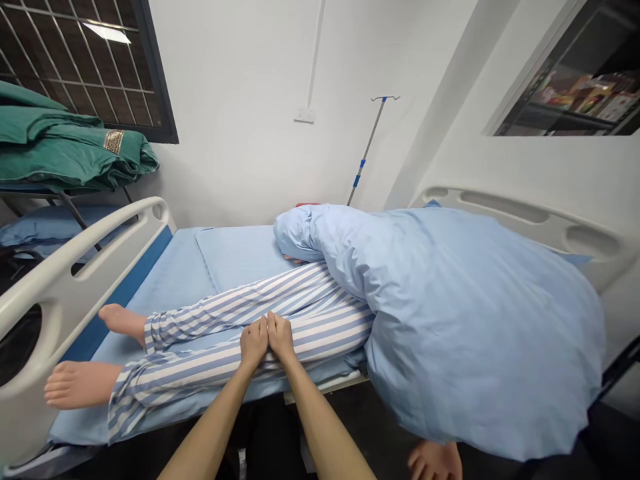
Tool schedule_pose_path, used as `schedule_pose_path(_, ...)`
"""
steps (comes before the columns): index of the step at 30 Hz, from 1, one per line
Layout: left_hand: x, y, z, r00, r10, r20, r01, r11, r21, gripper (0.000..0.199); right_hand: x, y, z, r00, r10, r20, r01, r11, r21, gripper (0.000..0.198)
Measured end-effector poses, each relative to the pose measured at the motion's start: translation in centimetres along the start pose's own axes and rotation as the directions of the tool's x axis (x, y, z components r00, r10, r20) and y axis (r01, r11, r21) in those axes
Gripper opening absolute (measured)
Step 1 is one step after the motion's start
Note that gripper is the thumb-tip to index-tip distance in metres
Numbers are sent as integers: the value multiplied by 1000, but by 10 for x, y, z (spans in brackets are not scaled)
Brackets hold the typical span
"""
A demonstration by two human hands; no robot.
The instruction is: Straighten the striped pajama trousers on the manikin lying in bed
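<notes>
From where I stand, the bed (240, 250) takes up most of the room, lengthwise along the white wall, blue sheet on top and a pale molded end board (100, 280) near the feet. A big light-blue quilt (475, 320) is heaped over the other half, spilling past the near edge. Out from under it come two legs in striped trousers (200, 367), stretched along the mattress, the far one slightly apart from the near one. Behind the end board sits a pile of green cloth (60, 147), just under a barred window (90, 80). A thin pole (371, 137) with hooks on top leans on the far side of the bed.

The near foot (83, 385) and far foot (124, 320) are bare, toes toward the end board.

The person's left hand (254, 341) and right hand (280, 335) rest side by side on the near trouser leg, around the middle, knuckles up and touching. Each grip is narrow, fingers curled in; I can't really see whether cloth is pinched inside. Below the quilt's edge another bare hand (436, 460) hangs down. Smallest is the socket plate (304, 115) on the wall.
</notes>
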State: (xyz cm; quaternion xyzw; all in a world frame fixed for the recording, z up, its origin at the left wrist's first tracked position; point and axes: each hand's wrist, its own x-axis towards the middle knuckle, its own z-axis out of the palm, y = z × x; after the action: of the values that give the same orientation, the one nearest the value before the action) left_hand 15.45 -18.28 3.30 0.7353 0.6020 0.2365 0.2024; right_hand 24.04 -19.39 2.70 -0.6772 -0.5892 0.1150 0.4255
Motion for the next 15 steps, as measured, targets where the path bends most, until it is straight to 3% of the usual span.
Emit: schedule_pose_path(15,0,5,1,999,-11,-46,10,1000,-20,46,1,3,-1,999,-14,-37,15,999,37,47)
